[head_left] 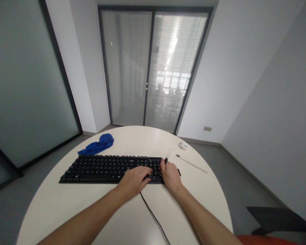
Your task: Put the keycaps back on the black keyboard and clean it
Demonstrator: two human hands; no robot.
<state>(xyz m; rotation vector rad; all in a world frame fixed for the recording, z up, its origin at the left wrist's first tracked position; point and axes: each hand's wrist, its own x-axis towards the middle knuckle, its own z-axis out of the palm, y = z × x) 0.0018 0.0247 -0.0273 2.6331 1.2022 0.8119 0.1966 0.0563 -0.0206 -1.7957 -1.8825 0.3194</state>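
A black keyboard [99,169] lies across the round white table, its keys facing up. My right hand [171,175] rests at the keyboard's right end, closed around the black handle of a wire keycap puller [169,153]. The puller's thin wire loops point up and away from the keys. Over the number-pad side, my left hand [135,178] is curled down, thumb and fingertips close together. Something dark shows between them, too small to name. A black cable [154,216] runs from below my left hand toward the near table edge.
A crumpled blue cloth [98,144] lies behind the keyboard at left. At right are a thin stick brush [193,165] and a small whitish item [183,145]. A dark chair part [277,217] stands beside the white table [112,217] at lower right.
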